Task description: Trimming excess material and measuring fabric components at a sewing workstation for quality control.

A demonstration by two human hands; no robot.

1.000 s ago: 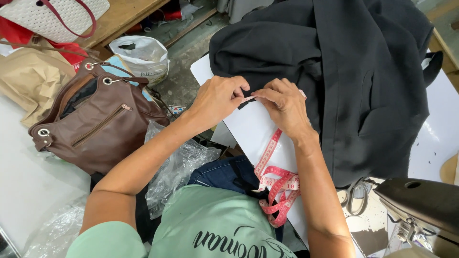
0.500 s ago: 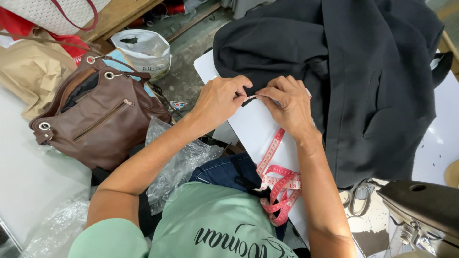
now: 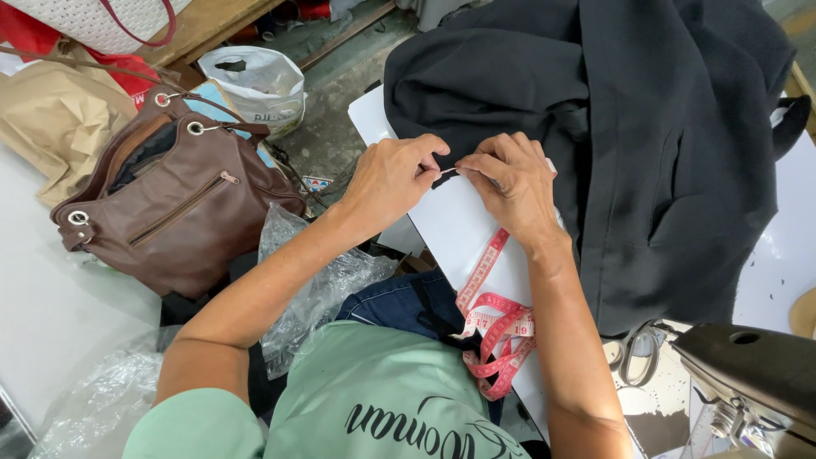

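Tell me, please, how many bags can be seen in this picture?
4: a brown leather bag at left, a tan paper bag behind it, a white plastic bag on the floor, a white perforated bag at top left. Others may be hidden.

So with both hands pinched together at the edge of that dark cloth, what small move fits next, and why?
Probably draw the hands slightly apart along the tape. The left hand and right hand meet fingertip to fingertip on the pink measuring tape at the edge of the black garment, so the stretch between them is very short.
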